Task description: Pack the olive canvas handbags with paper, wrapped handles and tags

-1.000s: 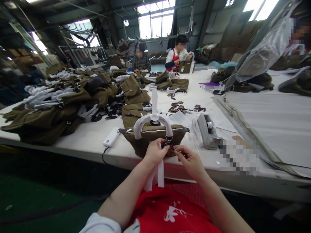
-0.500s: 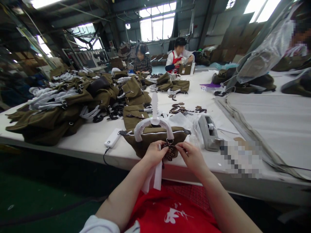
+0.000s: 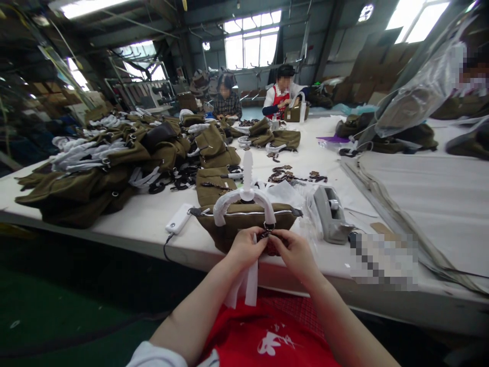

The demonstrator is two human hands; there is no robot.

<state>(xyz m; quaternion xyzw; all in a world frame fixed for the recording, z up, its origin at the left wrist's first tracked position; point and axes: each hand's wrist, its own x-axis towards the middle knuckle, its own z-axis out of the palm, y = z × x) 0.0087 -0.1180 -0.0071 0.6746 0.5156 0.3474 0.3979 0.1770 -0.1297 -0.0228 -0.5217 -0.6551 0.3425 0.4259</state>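
Note:
An olive handbag (image 3: 237, 221) stands upright at the table's near edge, its silver zipper running along the top. Its arched handle (image 3: 221, 206) is wrapped in white, and a white plastic tie sticks up from the arch. My left hand (image 3: 247, 248) pinches a dark leopard-print strip (image 3: 264, 233) hanging by the ring at the handle's right foot. Close against it, my right hand (image 3: 293, 250) pinches the same strip, fingertips nearly meeting. Fingers hide most of the strip. White paper strips (image 3: 251, 285) hang below my left hand.
Olive bags (image 3: 87, 188) are heaped on the left. A white device with a cable (image 3: 179, 219) lies left of the handbag, a grey tape dispenser (image 3: 329, 216) right of it. Leopard-print pieces (image 3: 282, 175) lie beyond. Two people sit across the table; another is partly visible at far right.
My right hand has moved left and inward, so the hands now meet at the strip below the ring. Less of the leopard print shows. The view has shifted slightly.

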